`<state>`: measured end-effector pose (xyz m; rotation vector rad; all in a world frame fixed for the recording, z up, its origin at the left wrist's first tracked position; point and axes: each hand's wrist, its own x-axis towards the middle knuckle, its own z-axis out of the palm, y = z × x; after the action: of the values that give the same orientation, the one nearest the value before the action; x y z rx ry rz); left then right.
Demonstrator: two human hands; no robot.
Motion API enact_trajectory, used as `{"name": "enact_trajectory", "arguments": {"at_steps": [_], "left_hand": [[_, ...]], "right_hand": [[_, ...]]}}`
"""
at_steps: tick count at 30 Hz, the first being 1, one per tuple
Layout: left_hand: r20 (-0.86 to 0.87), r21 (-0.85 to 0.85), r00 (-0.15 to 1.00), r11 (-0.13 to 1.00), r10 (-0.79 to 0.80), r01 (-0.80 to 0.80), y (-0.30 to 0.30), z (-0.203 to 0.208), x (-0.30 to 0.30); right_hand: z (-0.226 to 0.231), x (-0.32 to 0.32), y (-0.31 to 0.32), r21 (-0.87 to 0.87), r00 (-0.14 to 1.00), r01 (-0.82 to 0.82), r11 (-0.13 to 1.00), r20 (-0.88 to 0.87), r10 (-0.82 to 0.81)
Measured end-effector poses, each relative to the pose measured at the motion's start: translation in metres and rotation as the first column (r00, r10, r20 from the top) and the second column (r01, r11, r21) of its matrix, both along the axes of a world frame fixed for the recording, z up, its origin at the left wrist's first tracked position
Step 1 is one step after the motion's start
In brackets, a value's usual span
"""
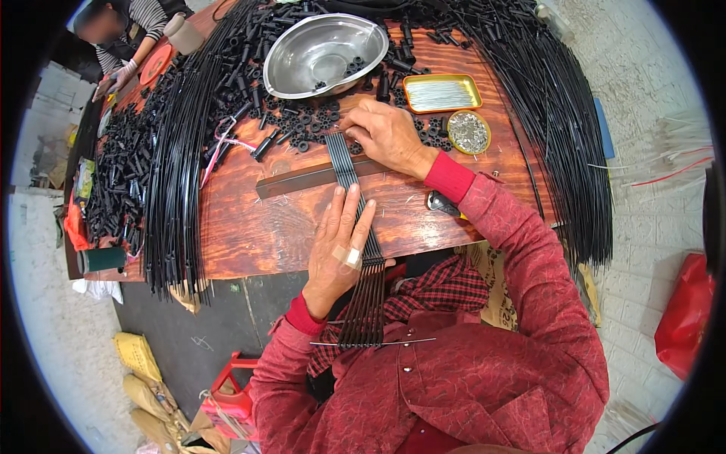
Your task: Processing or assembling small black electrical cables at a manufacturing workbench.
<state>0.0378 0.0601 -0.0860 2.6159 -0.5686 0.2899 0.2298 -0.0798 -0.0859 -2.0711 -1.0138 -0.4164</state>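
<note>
A reddish wooden counter (257, 227) carries a steel bowl (321, 53). Black tubes (291, 121) lie scattered around the bowl, a yellow tray (442, 93) sits right of it, and long black rod bundles (178, 174) lie left of it.

A flat row of thin black rods (361, 250) lies side by side under the left hand (339, 246), far ends beneath the right hand (386, 136).

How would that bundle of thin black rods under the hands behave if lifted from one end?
The black rods look long and thin, so they would probably sag. Lying loose under the left hand and right hand, they would likely fan apart.
</note>
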Motion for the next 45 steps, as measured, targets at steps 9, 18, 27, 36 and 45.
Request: {"name": "enact_trajectory", "arguments": {"at_steps": [9, 18, 27, 36, 45], "left_hand": [[-0.017, -0.008, 1.0, 1.0, -0.008, 0.008, 0.0, 0.004, 0.001], [-0.002, 0.012, 1.0, 1.0, -0.011, 0.011, -0.001, 0.001, 0.002], [0.003, 0.002, 1.0, 1.0, 0.0, 0.0, 0.0, 0.0, 0.0], [0.004, 0.003, 1.0, 1.0, -0.006, 0.006, 0.002, 0.001, 0.0], [0.025, -0.012, 1.0, 1.0, -0.012, 0.012, 0.001, 0.003, -0.002]], "right_hand": [[-0.008, 0.002, 0.008, 0.062, 0.979, -0.01, 0.998, -0.201, 0.022], [-0.011, 0.008, 0.008, 0.096, 0.954, -0.042, 0.995, -0.291, 0.068], [-0.007, 0.002, 0.007, -0.01, 0.998, -0.03, 1.0, -0.048, 0.029], [-0.005, 0.0, 0.007, -0.014, 0.998, -0.032, 0.999, -0.058, 0.031], [-0.004, 0.007, 0.008, 0.112, 0.799, -0.041, 0.993, -0.593, 0.099]]}}
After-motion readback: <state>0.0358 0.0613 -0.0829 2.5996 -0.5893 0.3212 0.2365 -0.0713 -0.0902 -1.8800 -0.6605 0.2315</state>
